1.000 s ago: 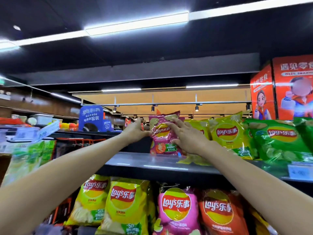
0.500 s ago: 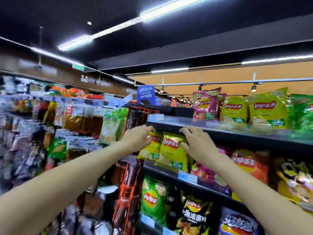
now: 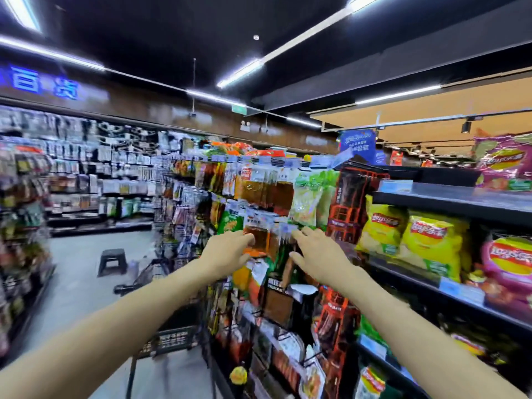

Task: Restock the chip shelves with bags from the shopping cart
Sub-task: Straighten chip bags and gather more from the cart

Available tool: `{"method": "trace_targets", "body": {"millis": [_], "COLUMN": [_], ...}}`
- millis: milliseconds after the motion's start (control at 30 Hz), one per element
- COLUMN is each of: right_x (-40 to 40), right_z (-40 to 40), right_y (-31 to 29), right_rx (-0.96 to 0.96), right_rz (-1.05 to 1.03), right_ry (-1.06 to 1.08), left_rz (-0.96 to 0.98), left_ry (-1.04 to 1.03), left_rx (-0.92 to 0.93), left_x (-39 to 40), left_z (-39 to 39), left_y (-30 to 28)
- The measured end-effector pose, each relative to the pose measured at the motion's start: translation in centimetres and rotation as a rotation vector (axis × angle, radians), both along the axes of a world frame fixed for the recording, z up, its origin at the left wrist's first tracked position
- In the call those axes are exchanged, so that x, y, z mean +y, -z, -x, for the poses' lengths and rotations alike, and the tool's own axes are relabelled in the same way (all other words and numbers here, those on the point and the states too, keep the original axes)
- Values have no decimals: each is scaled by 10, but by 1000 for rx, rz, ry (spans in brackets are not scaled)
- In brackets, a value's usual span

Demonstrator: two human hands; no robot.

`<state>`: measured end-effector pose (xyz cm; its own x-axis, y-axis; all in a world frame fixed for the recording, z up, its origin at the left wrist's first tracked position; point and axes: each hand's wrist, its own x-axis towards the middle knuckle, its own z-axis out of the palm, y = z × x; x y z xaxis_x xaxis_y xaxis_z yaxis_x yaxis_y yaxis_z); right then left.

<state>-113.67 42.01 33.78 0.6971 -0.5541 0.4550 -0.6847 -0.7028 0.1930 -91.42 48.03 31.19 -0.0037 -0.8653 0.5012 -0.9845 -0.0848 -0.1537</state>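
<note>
Reaching forward with both hands, empty, fingers loosely spread and holding nothing: left hand (image 3: 227, 254), right hand (image 3: 321, 256), side by side in front of a rack of hanging snack packets (image 3: 267, 194), seemingly not touching anything, though motion blur makes contact hard to judge.

Showing the chip shelves (image 3: 449, 197) off to the right, well apart from both hands. Counting what is legible there: two yellow chip bags (image 3: 429, 240) standing side by side on the middle shelf, one pink chip bag (image 3: 509, 260) just right of them, and one pinkish-purple chip bag (image 3: 502, 162) standing on the top shelf. More bags lying lower down, too blurred to count.

Showing part of a shopping cart (image 3: 164, 300) below and between the arms, its dark basket partly hidden; cannot tell how many bags are inside. One small black stool (image 3: 112, 262) standing in the aisle beyond.

Judging the bags: probably light, puffed with air, slick-filmed and crackly, contents easily crushed. Likely best taking each by the crimped top seam or cradling both side edges with open palms, not squeezing the middle.
</note>
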Motion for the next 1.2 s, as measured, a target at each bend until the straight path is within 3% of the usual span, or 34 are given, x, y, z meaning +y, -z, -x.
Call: {"method": "trace_targets", "body": {"millis": [567, 933, 1200], "right_x": [97, 72, 0], "right_z": [-325, -508, -682], "right_y": [74, 147, 149], "right_rx": [-40, -53, -44], "right_rz": [-77, -170, -116], "right_ry": [-348, -474, -570], "left_rz": [6, 31, 36], "left_ry": [-301, -439, -545], "left_rx": [-54, 30, 32], "left_x": [177, 157, 106], "left_z": [-286, -439, -592], "left_y": [75, 122, 123]}}
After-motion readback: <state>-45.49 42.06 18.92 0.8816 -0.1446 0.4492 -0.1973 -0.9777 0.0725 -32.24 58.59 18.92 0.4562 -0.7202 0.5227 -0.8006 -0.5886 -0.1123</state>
